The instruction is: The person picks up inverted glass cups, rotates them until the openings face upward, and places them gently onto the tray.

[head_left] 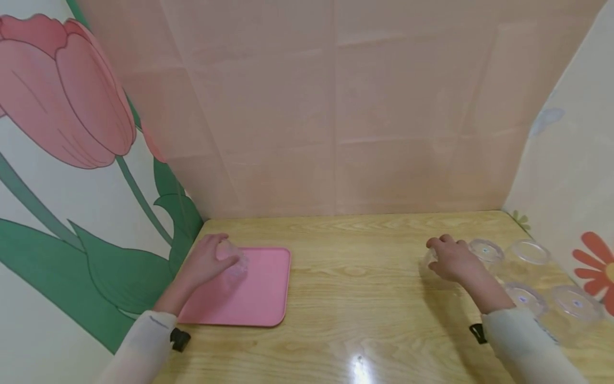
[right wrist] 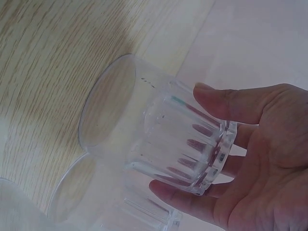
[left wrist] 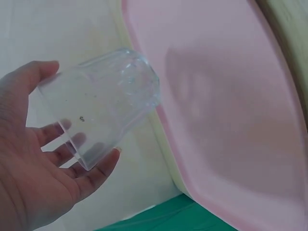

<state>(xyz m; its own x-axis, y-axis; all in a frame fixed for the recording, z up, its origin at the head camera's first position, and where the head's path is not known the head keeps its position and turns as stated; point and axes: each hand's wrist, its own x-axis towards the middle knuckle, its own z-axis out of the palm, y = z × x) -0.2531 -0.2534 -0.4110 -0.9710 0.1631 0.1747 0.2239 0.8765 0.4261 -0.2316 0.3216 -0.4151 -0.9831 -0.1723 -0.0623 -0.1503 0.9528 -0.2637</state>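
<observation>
In the head view, the left grip [head_left: 207,260] partly hid the left cup [left wrist: 98,103]; we saw it clamped round the rim end, base towards the pink tray [head_left: 266,288], contact unclear. The right grip [head_left: 451,260] held the upturned right cup [right wrist: 149,120] by its base end, rim towards the worktop [head_left: 350,277]; beside it, we saw a neighbouring cup [right wrist: 98,195] cut off.

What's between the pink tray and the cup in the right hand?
Just bare woodgrain tabletop between the pink tray and that clear cup; the head view shows it.
</observation>
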